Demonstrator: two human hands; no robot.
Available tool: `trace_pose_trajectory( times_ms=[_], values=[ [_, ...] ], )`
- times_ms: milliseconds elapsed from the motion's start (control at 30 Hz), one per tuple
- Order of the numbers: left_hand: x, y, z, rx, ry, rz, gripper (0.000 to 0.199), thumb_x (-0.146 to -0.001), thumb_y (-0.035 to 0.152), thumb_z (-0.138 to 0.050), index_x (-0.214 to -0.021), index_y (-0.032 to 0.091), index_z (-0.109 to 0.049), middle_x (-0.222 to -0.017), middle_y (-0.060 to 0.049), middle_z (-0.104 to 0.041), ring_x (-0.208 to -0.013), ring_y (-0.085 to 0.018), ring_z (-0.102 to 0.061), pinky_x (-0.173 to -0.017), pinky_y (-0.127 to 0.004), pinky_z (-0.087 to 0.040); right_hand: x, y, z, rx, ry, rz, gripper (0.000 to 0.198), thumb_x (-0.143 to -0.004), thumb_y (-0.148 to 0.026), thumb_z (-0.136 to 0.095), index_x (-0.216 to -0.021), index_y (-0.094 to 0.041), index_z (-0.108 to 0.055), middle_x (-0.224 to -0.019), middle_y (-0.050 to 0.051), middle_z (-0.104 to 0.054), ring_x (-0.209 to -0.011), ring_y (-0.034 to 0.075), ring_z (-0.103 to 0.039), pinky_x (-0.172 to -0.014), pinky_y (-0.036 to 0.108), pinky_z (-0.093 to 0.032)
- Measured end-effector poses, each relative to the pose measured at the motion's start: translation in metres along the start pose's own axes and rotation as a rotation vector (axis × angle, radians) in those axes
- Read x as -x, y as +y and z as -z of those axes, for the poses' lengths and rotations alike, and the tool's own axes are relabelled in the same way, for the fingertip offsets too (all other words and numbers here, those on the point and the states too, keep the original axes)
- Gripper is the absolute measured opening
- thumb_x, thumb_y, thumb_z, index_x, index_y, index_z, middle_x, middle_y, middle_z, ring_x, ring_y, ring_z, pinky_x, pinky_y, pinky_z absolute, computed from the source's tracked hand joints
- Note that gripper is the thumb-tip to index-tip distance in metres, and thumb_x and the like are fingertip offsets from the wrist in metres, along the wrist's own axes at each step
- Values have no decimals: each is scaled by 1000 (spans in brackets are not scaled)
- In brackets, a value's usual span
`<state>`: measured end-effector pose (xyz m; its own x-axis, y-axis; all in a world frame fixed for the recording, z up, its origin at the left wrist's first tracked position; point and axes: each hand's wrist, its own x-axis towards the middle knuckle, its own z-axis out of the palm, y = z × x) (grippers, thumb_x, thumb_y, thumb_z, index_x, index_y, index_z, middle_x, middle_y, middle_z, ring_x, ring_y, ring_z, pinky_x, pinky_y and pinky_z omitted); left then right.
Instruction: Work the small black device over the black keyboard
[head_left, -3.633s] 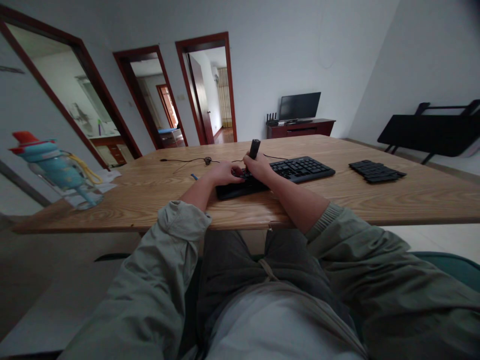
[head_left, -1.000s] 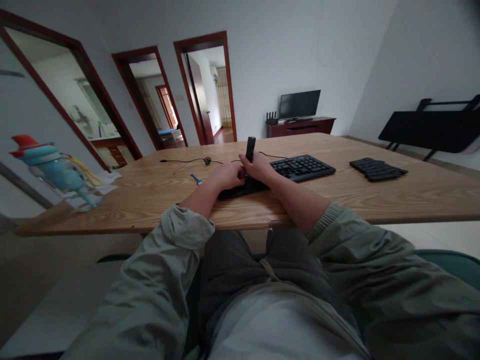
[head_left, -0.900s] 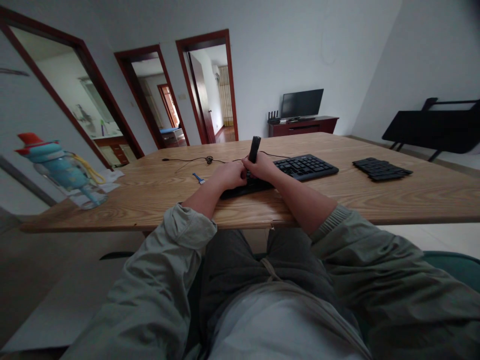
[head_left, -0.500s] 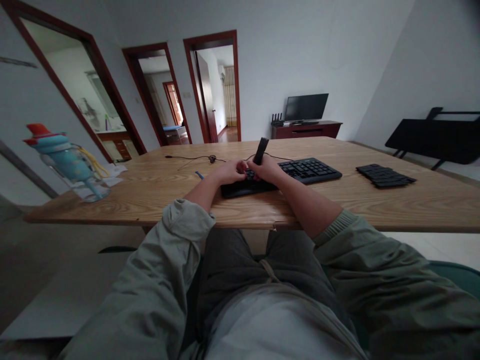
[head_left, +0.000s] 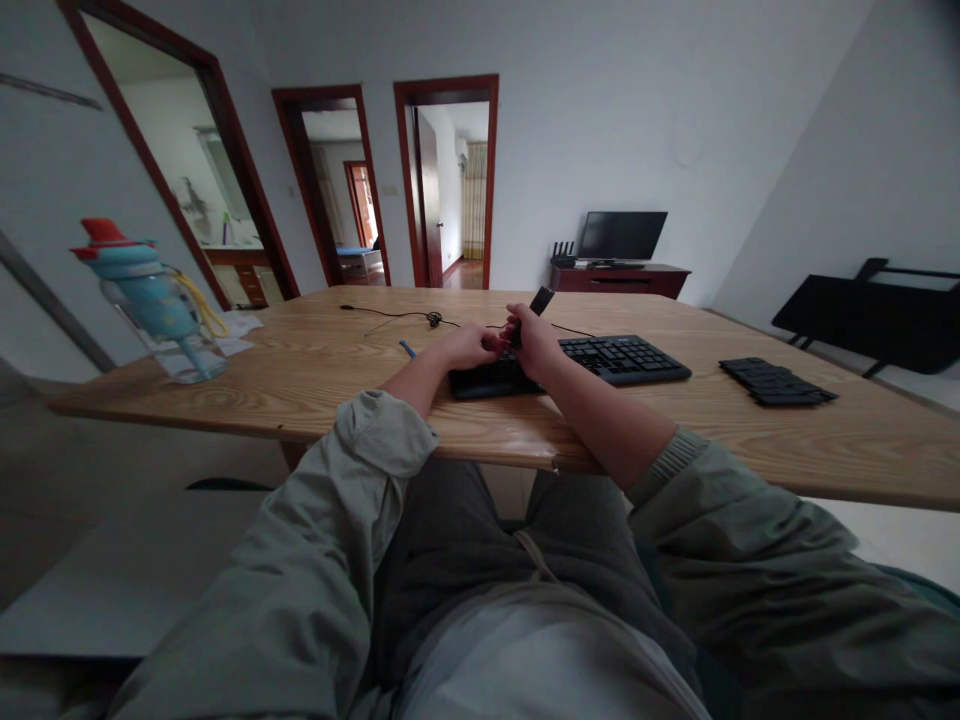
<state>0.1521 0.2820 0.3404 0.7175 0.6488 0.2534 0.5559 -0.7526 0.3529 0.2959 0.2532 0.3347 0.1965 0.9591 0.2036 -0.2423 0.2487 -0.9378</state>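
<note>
Head view shows the right hand [head_left: 535,343] clenched round a slim black tool [head_left: 538,301], whose top sticks up and leans away beyond the knuckles. Touching it on its inner side, the left hand [head_left: 470,346] rests curled over the near end of a black keyboard [head_left: 600,358]; whether it grips anything, I cannot tell. Both hands sit above the wooden table [head_left: 315,380].

Grey walls [head_left: 637,120], three red-framed doorways [head_left: 448,180], a monitor [head_left: 621,235] on a low cabinet [head_left: 619,279]
</note>
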Motion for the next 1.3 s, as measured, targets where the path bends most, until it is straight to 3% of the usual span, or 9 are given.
trace_pose_trajectory(
  times_ms=[200, 367, 467, 567, 733, 833, 1033, 1300],
  values=[
    [3, 8, 4, -51, 152, 81, 17, -77, 22, -58, -87, 16, -70, -84, -4, -70, -74, -17, -61, -68, -27, -46, -4, -9, -4, 155, 28, 107, 16, -81, -36, -46, -73, -22, -44, -65, -1, -52, -58, 13, -54, -59, 26, -47],
    [4, 8, 4, -35, 204, 86, 17, -78, 19, -58, -91, 15, -67, -88, -6, -70, -75, -16, -61, -71, -27, -48, 13, -18, 20, 725, -67, 387, 36, -87, -53, -42, -77, -21, -55, -73, 2, -61, -72, 17, -57, -68, 28, -44],
    [4, 3, 6, 15, 247, 49, 19, -78, 21, -60, -94, 14, -65, -89, -5, -69, -75, -15, -59, -68, -25, -47, 25, -23, 35, 883, -132, 484, 46, -90, -60, -37, -76, -21, -58, -70, 2, -60, -71, 18, -56, -69, 29, -41],
    [6, 0, 8, 62, 207, -10, 24, -76, 26, -65, -97, 15, -66, -87, -4, -67, -72, -14, -58, -63, -24, -45, 29, -23, 44, 898, -108, 470, 50, -91, -61, -35, -74, -20, -57, -65, 2, -58, -66, 18, -55, -65, 29, -39],
    [10, 9, 7, 54, -40, -63, 26, -75, 40, -69, -87, 17, -72, -76, -1, -67, -67, -13, -57, -59, -24, -41, 26, -20, 47, 928, -70, 471, 51, -92, -61, -35, -74, -20, -58, -66, 3, -58, -66, 18, -55, -65, 28, -38],
    [10, 17, 4, 28, -48, -62, 28, -75, 41, -70, -90, 18, -73, -75, -1, -67, -65, -13, -57, -59, -24, -40, 25, -21, 47, 932, -52, 495, 50, -93, -60, -34, -75, -20, -58, -67, 3, -59, -66, 18, -55, -66, 28, -38],
    [6, 17, 0, -35, -57, -76, 19, -80, 26, -63, -92, 17, -75, -85, -3, -74, -73, -15, -63, -69, -25, -45, 26, -20, 47, 948, -52, 520, 48, -94, -57, -34, -69, -21, -53, -65, 2, -58, -65, 17, -53, -64, 27, -36],
    [5, 18, 1, -159, -73, -73, 21, -81, 25, -63, -95, 18, -76, -89, -4, -76, -77, -15, -65, -72, -24, -45, 27, -21, 45, 992, -81, 539, 41, -94, -49, -37, -65, -21, -49, -61, 2, -54, -62, 17, -50, -62, 29, -33]
  ],
)
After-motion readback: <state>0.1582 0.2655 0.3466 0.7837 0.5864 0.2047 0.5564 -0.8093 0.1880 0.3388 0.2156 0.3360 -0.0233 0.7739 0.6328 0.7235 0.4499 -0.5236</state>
